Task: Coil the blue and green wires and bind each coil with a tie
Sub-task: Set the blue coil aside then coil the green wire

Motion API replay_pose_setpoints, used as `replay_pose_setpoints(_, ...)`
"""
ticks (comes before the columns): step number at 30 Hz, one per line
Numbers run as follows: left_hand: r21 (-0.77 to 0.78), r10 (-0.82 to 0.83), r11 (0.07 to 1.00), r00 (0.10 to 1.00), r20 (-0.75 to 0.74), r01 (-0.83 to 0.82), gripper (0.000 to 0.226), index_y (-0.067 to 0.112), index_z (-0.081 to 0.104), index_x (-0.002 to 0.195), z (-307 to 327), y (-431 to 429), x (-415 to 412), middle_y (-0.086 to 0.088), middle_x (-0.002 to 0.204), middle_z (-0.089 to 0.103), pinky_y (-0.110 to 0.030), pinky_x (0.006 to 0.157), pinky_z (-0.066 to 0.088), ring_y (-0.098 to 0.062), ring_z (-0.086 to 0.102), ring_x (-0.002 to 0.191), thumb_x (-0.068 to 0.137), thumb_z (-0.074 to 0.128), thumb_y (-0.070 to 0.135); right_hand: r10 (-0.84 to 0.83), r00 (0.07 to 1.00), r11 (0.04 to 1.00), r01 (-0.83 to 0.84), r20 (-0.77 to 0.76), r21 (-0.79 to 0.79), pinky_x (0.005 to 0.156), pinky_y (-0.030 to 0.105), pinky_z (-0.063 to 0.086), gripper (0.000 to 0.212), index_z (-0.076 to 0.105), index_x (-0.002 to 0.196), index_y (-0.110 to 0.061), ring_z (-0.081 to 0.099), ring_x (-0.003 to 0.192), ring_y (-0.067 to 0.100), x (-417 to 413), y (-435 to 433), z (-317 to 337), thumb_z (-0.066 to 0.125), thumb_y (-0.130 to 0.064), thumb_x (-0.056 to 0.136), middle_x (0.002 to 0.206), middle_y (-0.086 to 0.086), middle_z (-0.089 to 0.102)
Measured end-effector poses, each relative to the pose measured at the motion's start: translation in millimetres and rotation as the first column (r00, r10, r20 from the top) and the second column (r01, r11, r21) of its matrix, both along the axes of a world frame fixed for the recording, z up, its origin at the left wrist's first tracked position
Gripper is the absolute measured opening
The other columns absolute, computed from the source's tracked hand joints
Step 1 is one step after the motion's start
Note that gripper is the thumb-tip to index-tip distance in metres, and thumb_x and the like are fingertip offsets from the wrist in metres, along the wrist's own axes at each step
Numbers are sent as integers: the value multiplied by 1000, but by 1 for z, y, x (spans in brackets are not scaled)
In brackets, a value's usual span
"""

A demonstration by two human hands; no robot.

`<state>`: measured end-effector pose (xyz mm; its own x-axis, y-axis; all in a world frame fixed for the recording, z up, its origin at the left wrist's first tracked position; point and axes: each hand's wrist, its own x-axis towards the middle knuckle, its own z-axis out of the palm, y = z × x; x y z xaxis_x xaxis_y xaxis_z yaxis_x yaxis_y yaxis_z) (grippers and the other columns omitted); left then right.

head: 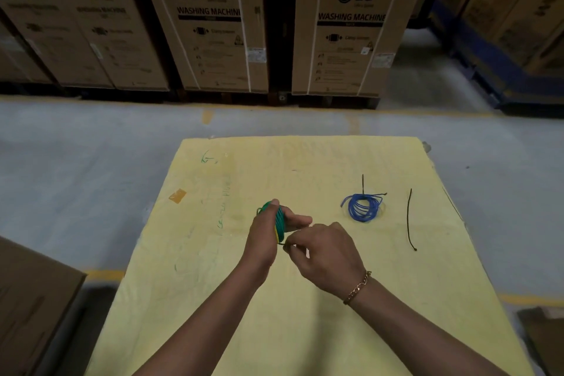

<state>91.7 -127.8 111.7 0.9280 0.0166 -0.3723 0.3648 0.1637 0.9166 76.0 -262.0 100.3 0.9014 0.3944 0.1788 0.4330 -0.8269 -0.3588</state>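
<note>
Head view tells me I'm about halfway: the blue coil [362, 207] lies tied toward the desk's [213, 299] right edge beside a spare tie [409, 220], while my left hand [268, 233] grips the green coil [278, 218] mid-desk and my right hand [325, 255] pinches something at it, probably its tie.

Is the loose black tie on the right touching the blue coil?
Apart. The head view shows bare yellow table between the loose black tie and the blue coil.
</note>
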Motion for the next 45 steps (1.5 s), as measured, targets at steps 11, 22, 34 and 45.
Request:
replay_pose_setpoints(11,-25,46,998,988,-148,-50,45,10,58,64,-6,-12,-5,-6,55,52,-30,66,48,-18,47,47,101,43,31,-199,978,944,210,-66,254,88,32,40,65,47,131,-31,46,112,8,1,2,-6,69,-41,70,126,-13,49)
replay_pose_setpoints(22,-651,-172,758,949,-263,-43,46,18,38,50,-10,8,-8,4,28,24,-24,52,47,-10,21,22,94,48,29,417,501,568,508,-758,648,108,53,44,59,61,130,-19,62,108,16,17,-21,-1,65,-50,80,118,0,67)
replay_pose_setpoints(34,-645,-301,761,921,-246,77,55,19,37,47,-10,10,-6,3,27,24,-26,61,50,-11,25,23,93,56,42,198,621,426,643,-759,637,69,23,44,55,77,88,-20,53,72,17,-1,17,-9,57,-71,83,84,13,70)
replay_pose_setpoints(45,-269,-57,963,959,-279,-21,67,20,31,47,1,-14,-3,1,35,25,-26,41,23,-13,25,28,97,50,59,-197,765,471,622,-613,626,61,43,61,64,68,69,-16,70,59,28,4,27,-12,50,-76,85,63,9,72)
